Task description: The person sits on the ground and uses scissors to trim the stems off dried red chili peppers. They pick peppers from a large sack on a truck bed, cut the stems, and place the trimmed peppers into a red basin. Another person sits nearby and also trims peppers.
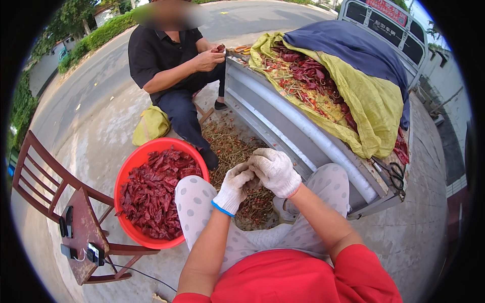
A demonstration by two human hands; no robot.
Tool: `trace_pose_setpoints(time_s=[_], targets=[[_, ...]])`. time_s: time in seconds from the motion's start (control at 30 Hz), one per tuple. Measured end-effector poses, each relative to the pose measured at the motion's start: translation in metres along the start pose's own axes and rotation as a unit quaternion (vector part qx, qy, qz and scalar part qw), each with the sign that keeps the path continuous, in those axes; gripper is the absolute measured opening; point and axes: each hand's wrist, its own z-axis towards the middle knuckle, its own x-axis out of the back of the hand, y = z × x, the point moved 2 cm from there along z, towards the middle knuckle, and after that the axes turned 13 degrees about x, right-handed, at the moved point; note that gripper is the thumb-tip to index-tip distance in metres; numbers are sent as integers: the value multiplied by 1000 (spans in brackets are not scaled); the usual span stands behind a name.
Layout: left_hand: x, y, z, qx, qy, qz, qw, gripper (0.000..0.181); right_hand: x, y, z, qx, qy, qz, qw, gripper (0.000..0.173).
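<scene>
My left hand, in a white knit glove with a blue cuff, meets my right hand between my knees. The right one wears a soiled white glove too. Their fingertips are bent together, and whatever may be between them is hidden. Below lies a heap of dry pepper stems and scraps on the ground. To the left stands a red plastic tub filled with dried red chili peppers. Ahead on the right, more dried peppers lie on a yellow woven sack on a vehicle's cargo bed.
Opposite sits a person holding a dried pepper. A wooden chair with small black devices and a cable stands at left. Black-handled scissors lie on the bed's corner. The metal side panel borders my right knee. A blue cloth covers the load.
</scene>
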Motion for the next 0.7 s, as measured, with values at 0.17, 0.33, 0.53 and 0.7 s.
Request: trace_pose_setpoints(time_s=[0.17,0.33,0.53,0.7], targets=[[0,2,-2,46,-37,-15,998,14,6,5,0,40,-94,-23,995,18],[4,-1,0,43,-22,-14,999,24,-4,-1,-4,-368,13,255,894,18],[11,-6,1,-28,33,1,999,26,-14,6,-15,-502,126,465,718,21],[6,-4,-4,-38,33,47,998,24,14,13,-8,-375,-48,143,915,25]])
